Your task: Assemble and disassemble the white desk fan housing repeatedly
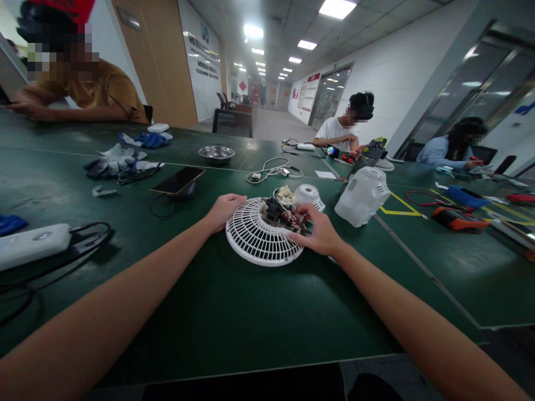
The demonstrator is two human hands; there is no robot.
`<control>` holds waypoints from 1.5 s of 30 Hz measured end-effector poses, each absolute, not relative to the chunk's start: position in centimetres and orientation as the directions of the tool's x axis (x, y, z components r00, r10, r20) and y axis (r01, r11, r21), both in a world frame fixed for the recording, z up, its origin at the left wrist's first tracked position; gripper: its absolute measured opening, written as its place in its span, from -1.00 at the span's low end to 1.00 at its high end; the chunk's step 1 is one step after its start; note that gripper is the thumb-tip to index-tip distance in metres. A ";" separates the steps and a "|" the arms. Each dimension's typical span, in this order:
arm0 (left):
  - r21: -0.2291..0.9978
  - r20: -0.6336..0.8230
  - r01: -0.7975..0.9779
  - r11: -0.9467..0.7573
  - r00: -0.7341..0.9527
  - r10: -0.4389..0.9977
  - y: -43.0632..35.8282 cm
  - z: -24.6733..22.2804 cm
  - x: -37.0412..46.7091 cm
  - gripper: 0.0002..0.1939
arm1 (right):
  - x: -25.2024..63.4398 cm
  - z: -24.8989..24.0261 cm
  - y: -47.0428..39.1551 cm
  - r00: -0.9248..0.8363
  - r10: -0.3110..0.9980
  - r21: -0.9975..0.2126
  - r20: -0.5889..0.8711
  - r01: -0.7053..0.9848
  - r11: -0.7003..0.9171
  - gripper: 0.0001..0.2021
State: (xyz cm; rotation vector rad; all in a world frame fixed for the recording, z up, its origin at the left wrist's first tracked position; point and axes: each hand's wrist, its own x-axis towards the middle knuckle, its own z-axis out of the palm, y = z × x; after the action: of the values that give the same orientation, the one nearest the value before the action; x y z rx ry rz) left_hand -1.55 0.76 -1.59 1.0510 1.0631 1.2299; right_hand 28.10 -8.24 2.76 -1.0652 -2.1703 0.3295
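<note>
A round white fan grille lies on the green table in front of me, with a dark motor and wires at its centre. My left hand holds the grille's far left rim, fingers pressed together. On the right, my right hand curves round the motor assembly, its thumb on the grille's edge. Just behind the motor sits a small dish of pale pieces. A white vented cover stands beside that dish.
A phone and metal bowl are beyond my left hand. To the right stand a translucent container and an orange tool. Gloves and a white power strip lie left. Other people sit around the table.
</note>
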 end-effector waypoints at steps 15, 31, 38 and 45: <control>0.995 0.094 0.027 -0.096 0.065 0.993 -0.1 -1.1 -1.5 -0.83 | 32.5 0.1 -2.8 -0.047 0.898 -0.578 0.437 0.750 0.321 -0.16; 0.995 0.076 0.054 -0.079 0.070 0.995 -0.2 -0.8 -1.3 -0.86 | 27.9 2.8 -6.5 0.038 0.982 -0.951 0.184 -0.244 0.188 -0.52; 0.992 0.088 0.088 -0.093 0.064 0.994 -0.6 -0.4 -1.3 -0.85 | 26.8 2.8 -8.7 -0.265 0.810 -0.687 0.523 0.432 0.584 -0.08; 0.987 0.103 0.115 -0.111 0.075 0.992 -0.8 -0.3 -1.3 -0.80 | 27.4 3.4 -8.7 -0.394 0.729 -0.429 0.560 0.615 0.662 -0.07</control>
State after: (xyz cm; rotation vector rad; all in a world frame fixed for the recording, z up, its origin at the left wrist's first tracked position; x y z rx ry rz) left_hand -1.30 -0.81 -0.35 1.4090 1.1916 1.1773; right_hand 27.36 -8.66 3.40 -1.0344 -2.1285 0.1952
